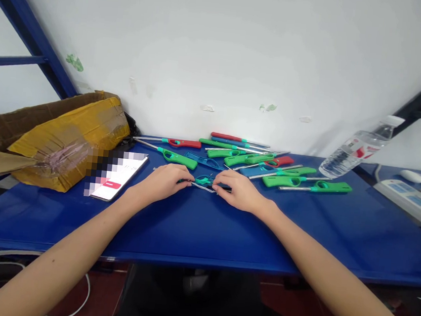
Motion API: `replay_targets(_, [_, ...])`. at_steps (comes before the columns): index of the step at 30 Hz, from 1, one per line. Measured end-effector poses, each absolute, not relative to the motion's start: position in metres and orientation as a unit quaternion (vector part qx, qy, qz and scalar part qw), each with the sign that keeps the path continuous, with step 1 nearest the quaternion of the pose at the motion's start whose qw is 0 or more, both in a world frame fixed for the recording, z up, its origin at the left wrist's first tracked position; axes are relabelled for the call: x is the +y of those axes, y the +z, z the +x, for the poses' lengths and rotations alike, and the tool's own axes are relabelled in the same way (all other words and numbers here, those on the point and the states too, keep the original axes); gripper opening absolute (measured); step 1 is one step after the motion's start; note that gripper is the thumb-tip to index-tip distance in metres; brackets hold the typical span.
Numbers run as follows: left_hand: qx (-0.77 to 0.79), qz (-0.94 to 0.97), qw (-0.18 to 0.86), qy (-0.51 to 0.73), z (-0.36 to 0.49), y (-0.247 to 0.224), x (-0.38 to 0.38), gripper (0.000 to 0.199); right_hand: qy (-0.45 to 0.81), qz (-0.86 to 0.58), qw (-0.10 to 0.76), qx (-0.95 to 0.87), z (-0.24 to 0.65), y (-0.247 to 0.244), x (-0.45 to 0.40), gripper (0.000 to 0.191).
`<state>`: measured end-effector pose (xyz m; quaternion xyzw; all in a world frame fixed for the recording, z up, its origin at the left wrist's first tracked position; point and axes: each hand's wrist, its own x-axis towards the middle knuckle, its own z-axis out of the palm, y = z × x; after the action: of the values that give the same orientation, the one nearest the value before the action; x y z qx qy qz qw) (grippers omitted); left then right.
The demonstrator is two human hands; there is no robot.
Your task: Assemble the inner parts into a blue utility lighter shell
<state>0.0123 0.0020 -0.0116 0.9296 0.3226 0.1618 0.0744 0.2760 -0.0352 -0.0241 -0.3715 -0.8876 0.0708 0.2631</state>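
Observation:
Near the middle of the blue table, my left hand pinches the left end of a partly hidden lighter piece with teal parts and a thin metal strip or wire. On its right side, my right hand has thumb and fingers pressed together at the metal end. Just behind my hands lies an empty-looking blue handle shell. A green lighter rests behind my left hand, with a red lighter beyond it. Several more green, blue and red lighters lie piled behind my right hand.
A taped cardboard box stands at the left, with a phone beside it on the blue table. A water bottle leans at the back right. Further right are a white power strip and a white wall behind.

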Motion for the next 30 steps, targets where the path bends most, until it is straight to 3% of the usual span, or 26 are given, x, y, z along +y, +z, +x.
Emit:
replay_targets(6, [0.306, 0.936, 0.082, 0.152, 0.011, -0.011, 0.004, 0.022, 0.066, -0.382, 0.315, -0.866, 0.269, -0.026, -0.021, 0.014])
replay_targets(15, [0.300, 0.939, 0.061, 0.157, 0.011, -0.014, 0.002, 0.025, 0.082, -0.388, 0.239, -0.886, 0.257, -0.026, -0.004, 0.014])
replay_targets(25, [0.286, 0.944, 0.032, 0.161, 0.018, -0.015, -0.004, 0.029, 0.058, -0.434, 0.302, -0.847, 0.253, -0.042, -0.005, 0.007])
replay_targets(30, [0.287, 0.942, 0.022, 0.171, 0.023, -0.014, -0.008, 0.027, 0.032, -0.432, 0.308, -0.847, 0.252, -0.046, -0.006, 0.012])
